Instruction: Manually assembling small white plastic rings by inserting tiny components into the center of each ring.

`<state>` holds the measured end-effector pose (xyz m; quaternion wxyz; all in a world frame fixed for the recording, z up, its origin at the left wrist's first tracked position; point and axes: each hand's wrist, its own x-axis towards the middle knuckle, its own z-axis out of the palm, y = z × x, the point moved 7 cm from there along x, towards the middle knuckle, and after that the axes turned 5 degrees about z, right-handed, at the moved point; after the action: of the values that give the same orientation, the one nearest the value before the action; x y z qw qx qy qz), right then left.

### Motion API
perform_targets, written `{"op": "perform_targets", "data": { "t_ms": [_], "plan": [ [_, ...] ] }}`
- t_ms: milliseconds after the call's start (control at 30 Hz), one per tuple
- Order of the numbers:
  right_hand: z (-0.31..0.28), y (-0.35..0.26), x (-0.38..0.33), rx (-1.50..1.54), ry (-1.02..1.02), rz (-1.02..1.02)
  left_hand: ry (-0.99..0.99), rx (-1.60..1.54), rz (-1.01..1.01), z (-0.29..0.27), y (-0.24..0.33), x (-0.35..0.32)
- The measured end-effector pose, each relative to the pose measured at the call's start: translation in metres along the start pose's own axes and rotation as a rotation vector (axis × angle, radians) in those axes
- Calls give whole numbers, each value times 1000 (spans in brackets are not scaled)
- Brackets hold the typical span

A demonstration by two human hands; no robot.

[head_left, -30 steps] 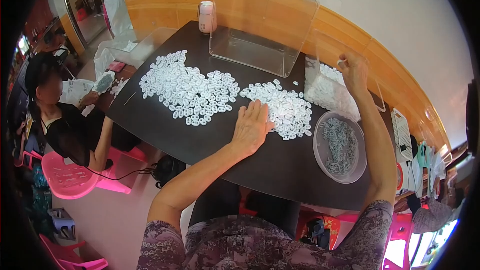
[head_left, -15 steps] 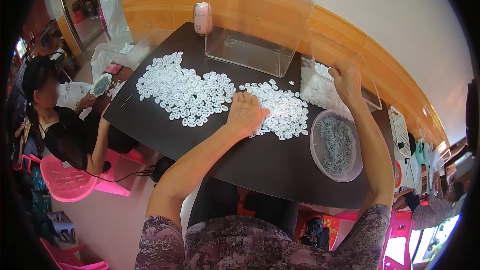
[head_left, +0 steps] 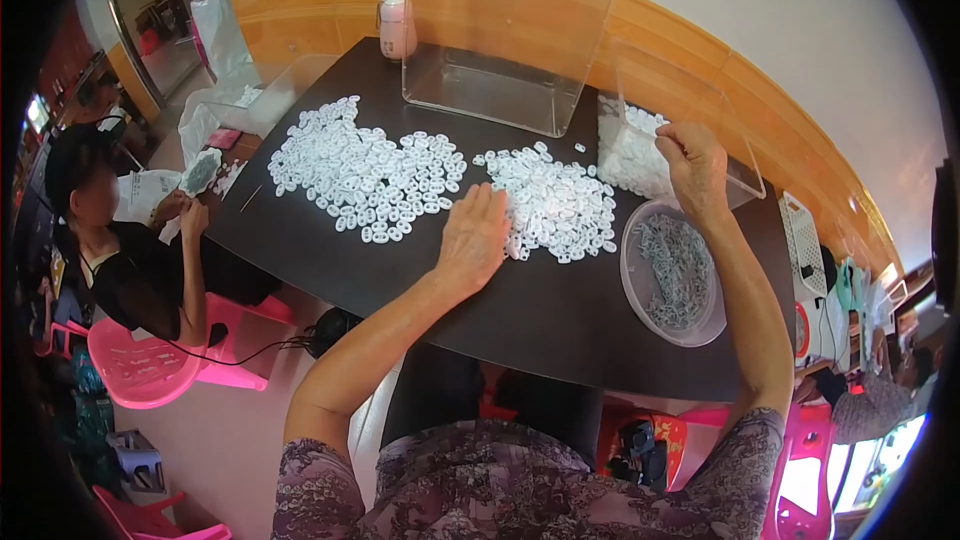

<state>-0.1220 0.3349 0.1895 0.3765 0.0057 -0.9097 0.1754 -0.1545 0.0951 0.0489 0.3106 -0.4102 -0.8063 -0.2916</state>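
My left hand (head_left: 472,237) lies flat on the dark table, fingers stretched out and close together. Its fingertips and thumb side touch the near left edge of a heap of small white oval plastic pieces with two holes (head_left: 560,208). A second, wider heap of the same pieces (head_left: 365,180) spreads to its left. My right hand (head_left: 696,168) is closed, its fingers curled at the rim of a clear plastic box (head_left: 742,162) partly filled with white pieces. Below that wrist stands a round clear tub (head_left: 633,285) of small grey-blue metal-looking parts.
A large clear bin (head_left: 500,105) stands at the back of the table (head_left: 500,325), beside a pink bottle (head_left: 397,30). At left, another person (head_left: 150,260) on a pink chair (head_left: 140,360) handles small parts. A thin stick (head_left: 250,198) lies near the left table edge.
My left hand has slid slightly left and nearer to me, along the heap's edge. The right hand stays at the box. The person at left has brought both hands together.
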Motion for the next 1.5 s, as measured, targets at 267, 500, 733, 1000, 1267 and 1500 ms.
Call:
{"op": "perform_targets", "data": {
  "t_ms": [267, 500, 733, 1000, 1267, 1500],
  "plan": [
    [-12, -18, -23, 38, -10, -34, -229, 101, -44, 40, -56, 45],
    [-26, -26, -32, 112, -28, 2, -385, 264, -77, 62, -32, 50],
    [-16, -29, -45, 156, -85, -1, -425, 158, -133, 70, -3, 45],
    [-27, -25, -59, 148, -81, 2, -375, 285, -61, 33, -39, 33],
    [-17, -14, -67, 221, -150, 155, -291, 455, 137, 18, -77, 17],
    [-15, -16, -70, 223, -157, 154, -304, 239, 28, 38, -68, 36]
  ]
}}
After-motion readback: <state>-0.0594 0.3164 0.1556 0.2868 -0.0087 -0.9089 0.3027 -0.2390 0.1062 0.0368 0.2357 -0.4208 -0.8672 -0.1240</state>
